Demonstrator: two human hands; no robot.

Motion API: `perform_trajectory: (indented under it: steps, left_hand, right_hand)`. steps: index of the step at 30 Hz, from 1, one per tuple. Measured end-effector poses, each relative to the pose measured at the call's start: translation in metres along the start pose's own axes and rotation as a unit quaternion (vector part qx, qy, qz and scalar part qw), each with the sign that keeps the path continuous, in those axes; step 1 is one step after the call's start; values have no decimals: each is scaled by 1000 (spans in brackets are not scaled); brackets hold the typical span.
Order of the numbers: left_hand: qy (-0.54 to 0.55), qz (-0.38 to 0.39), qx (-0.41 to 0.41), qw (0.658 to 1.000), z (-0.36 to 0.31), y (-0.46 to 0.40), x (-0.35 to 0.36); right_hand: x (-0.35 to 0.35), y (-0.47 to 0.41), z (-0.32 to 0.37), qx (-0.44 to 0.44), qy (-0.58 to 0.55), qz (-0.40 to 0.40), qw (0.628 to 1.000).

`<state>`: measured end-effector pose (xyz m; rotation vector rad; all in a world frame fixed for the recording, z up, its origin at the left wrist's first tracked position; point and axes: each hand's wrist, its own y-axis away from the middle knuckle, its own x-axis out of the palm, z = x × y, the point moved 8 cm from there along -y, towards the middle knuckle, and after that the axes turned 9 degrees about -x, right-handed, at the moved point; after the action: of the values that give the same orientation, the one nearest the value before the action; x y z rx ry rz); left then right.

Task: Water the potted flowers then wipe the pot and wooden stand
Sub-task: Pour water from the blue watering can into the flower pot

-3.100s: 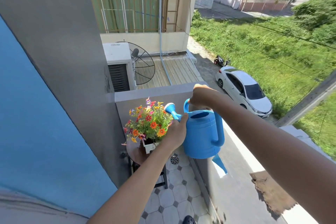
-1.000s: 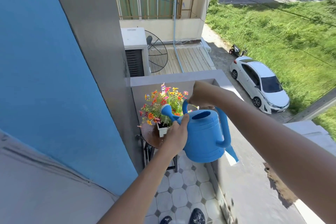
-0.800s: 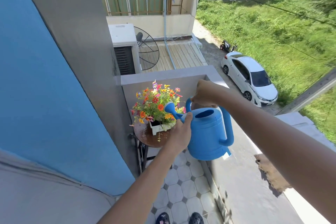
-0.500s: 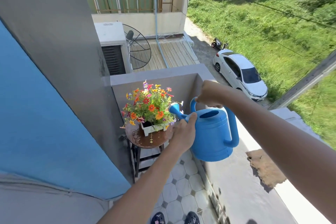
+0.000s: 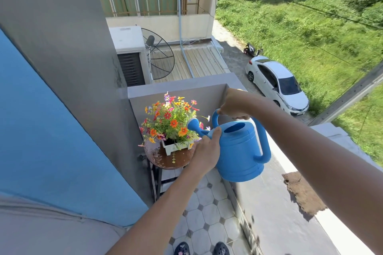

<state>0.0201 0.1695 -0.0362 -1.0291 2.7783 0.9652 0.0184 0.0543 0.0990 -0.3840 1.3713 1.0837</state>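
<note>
Head view shows the blue watering can (image 5: 240,151) held up in both hands, its rose spout (image 5: 193,124) reaching out from the grip into the near side of the potted flowers (image 5: 170,120). The right hand (image 5: 233,104) is wrapped round the top handle; the left hand (image 5: 206,152) cups the can's front wall at the base of the spout, thumb lying along it. Just past the left hand the small white pot (image 5: 176,146) sits on the round wooden stand (image 5: 165,160), whose top looks wet and glossy. That suggests water has reached the plant, so the watering step seems under way or nearly finished; no stream is visible, so I cannot tell whether it is pouring. Wiping the pot and stand is not yet begun. Well behind the right hand, on the balcony ledge (image 5: 269,203), lies a brown cloth (image 5: 302,194), probably the wiper. Below the arms are tiled floor (image 5: 207,219) and dark shoes (image 5: 182,249).
</note>
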Motion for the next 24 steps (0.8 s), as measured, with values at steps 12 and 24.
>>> perform_trajectory:
  steps: [12,24]
  left_hand:
    - [-3,-13,16,1000,-16,-4,-28]
    - [-15,8,27,999,-29,-12,-17]
  right_hand:
    - [-8,-18,14,-1,-42,-17,999]
    - [-18,-19,3,13,-22,0,1000]
